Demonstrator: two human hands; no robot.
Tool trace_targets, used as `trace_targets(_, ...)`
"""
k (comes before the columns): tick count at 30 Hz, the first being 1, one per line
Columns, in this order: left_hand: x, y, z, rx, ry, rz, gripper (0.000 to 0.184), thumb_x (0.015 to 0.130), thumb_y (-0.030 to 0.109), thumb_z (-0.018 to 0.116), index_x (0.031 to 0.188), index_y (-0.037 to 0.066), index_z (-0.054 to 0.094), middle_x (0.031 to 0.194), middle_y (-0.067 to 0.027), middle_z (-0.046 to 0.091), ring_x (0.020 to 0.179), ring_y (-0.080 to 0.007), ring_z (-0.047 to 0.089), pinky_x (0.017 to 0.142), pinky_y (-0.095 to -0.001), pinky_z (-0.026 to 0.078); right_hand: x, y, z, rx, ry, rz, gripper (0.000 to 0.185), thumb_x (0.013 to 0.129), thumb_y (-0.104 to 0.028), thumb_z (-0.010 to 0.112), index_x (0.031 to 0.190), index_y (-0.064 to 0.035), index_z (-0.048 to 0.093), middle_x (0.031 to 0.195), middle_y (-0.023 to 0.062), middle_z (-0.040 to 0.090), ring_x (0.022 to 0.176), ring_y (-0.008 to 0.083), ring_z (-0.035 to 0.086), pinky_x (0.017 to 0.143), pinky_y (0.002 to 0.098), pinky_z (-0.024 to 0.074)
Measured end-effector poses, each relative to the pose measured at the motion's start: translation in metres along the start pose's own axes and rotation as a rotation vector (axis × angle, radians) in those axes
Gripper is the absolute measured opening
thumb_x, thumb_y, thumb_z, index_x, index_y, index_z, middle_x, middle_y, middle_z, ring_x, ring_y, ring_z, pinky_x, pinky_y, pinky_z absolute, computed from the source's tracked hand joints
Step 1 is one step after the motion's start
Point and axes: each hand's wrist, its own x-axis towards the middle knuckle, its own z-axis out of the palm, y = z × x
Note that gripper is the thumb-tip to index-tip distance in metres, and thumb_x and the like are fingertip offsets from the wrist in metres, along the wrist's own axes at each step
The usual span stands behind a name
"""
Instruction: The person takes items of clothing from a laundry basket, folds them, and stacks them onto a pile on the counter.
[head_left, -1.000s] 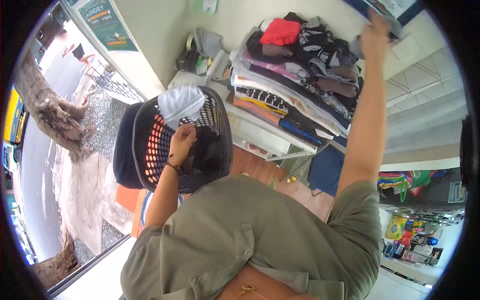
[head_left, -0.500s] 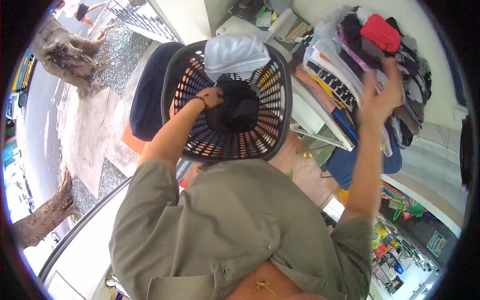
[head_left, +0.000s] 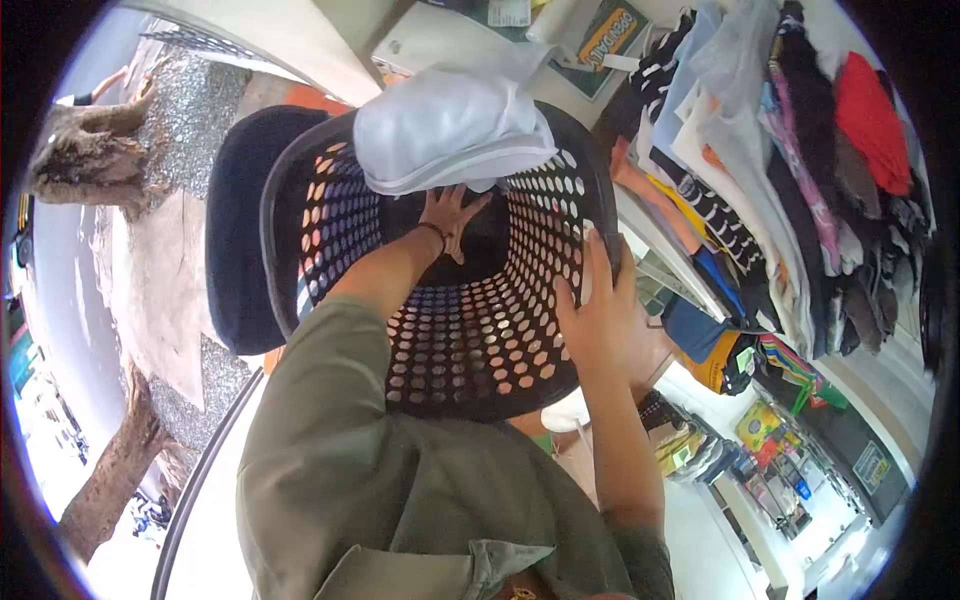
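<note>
A black perforated laundry basket (head_left: 460,390) stands in front of me, its opening facing up at me. My left hand (head_left: 455,220) is deep inside it, fingers spread over dark cloth at the bottom. My right hand (head_left: 600,310) is at the basket's right rim, its fingers apart and reaching over the edge. A white cloth (head_left: 445,125) hangs over the far rim. To the right, a tall stack of folded clothes (head_left: 730,170) has a red garment (head_left: 872,122) on it.
A dark cushioned seat (head_left: 255,230) is left of the basket. Beyond it are a pavement and a tree trunk (head_left: 95,155). A white shelf unit (head_left: 660,240) holds the clothes. Packets and goods (head_left: 780,460) are at the lower right.
My right hand has come down from beyond the clothes stack to the basket's right rim. Inside the basket, my left hand has opened and reaches deeper. The view has turned and moved closer to the basket.
</note>
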Motion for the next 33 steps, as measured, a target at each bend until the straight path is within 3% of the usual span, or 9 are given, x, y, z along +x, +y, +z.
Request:
trace_targets(4,0.024,0.008,0.028,0.086,-0.170,-0.044,0.129,0.052,0.044,0.091,0.152,0.038,0.010,0.157,-0.0148,0.008,0.144,-0.0368,0.014,0.111,-0.0573,0.028,-0.002,0.006,0.008,-0.097,0.025,0.014,0.062,0.080,-0.020,0.068,0.138,-0.0261,0.048,0.134,0.0244,0.045,0.115,0.0395,0.053,0.088,0.0465,0.0466)
trace_targets(7,0.028,0.004,0.082,0.103,-0.136,0.025,0.103,0.063,0.037,0.086,0.149,0.033,0.028,0.154,-0.0185,0.019,0.139,-0.0403,0.026,0.102,-0.0530,0.044,-0.003,0.011,0.010,-0.123,0.074,0.004,0.057,0.081,-0.017,0.067,0.135,-0.0265,0.052,0.131,0.0214,0.048,0.110,0.0356,0.055,0.084,0.0447,0.0469)
trace_targets(13,0.043,-0.011,0.139,0.022,0.023,0.279,0.055,0.083,0.014,0.066,0.134,0.025,0.051,0.145,-0.0199,0.035,0.126,-0.0395,0.045,0.097,-0.0413,0.050,-0.009,0.022,0.005,-0.110,0.061,0.028,0.054,0.084,-0.012,0.063,0.135,-0.0264,0.052,0.128,0.0199,0.050,0.108,0.0352,0.056,0.086,0.0452,0.0474)
trace_targets(18,0.101,-0.019,0.097,-0.388,0.269,-0.029,0.064,0.079,0.016,0.067,0.139,0.022,0.046,0.146,-0.0159,0.038,0.126,-0.0379,0.046,0.098,-0.0420,0.048,-0.006,0.023,0.005,-0.121,0.065,0.030,0.056,0.083,-0.010,0.062,0.136,-0.0273,0.051,0.129,0.0191,0.049,0.108,0.0360,0.057,0.086,0.0442,0.0485)
trace_targets(22,0.101,-0.011,0.060,-0.621,-0.233,-0.266,0.083,0.077,0.025,0.071,0.148,0.018,0.028,0.148,-0.0137,0.039,0.130,-0.0334,0.043,0.101,-0.0420,0.046,-0.009,0.020,0.002,-0.114,-0.031,0.113,0.058,0.085,-0.011,0.060,0.139,-0.0289,0.047,0.125,0.0248,0.051,0.109,0.0405,0.056,0.085,0.0450,0.0493)
trace_targets(24,0.100,-0.007,0.090,-0.363,-0.206,-0.093,0.085,0.072,0.017,0.071,0.147,0.011,0.032,0.121,-0.0163,0.062,0.108,-0.0328,0.062,0.088,-0.0456,0.052,-0.009,0.016,-0.002,-0.148,0.005,0.080,0.061,0.082,-0.010,0.062,0.138,-0.0311,0.048,0.128,0.0216,0.049,0.109,0.0382,0.056,0.084,0.0449,0.0496)
trace_targets(27,0.051,-0.004,0.088,-0.549,0.094,-0.009,0.086,0.073,0.017,0.068,0.149,0.009,0.028,0.125,-0.0195,0.060,0.113,-0.0331,0.058,0.099,-0.0436,0.045,-0.012,0.012,-0.004,0.056,0.005,0.078,0.059,0.082,-0.013,0.064,0.138,-0.0265,0.048,0.132,0.0218,0.047,0.112,0.0406,0.054,0.094,0.0487,0.0437)
trace_targets(31,-0.063,0.022,-0.024,-1.342,-0.183,0.054,0.089,0.070,0.017,0.071,0.147,0.004,0.030,0.139,-0.0204,0.048,0.125,-0.0337,0.050,0.109,-0.0413,0.036,-0.015,0.008,-0.015,0.466,0.129,0.025,0.055,0.086,-0.016,0.063,0.139,-0.0148,0.045,0.136,0.0231,0.045,0.119,0.0417,0.050,0.105,0.0459,0.0347)
trace_targets(33,-0.083,0.012,-0.035,-1.610,-0.266,0.423,0.089,0.068,0.017,0.073,0.146,0.002,0.032,0.142,-0.0198,0.045,0.127,-0.0332,0.048,0.109,-0.0415,0.035,-0.016,0.024,0.013,0.711,0.412,0.000,0.055,0.087,-0.016,0.064,0.138,-0.0121,0.045,0.136,0.0232,0.045,0.120,0.0399,0.050,0.104,0.0411,0.0377)
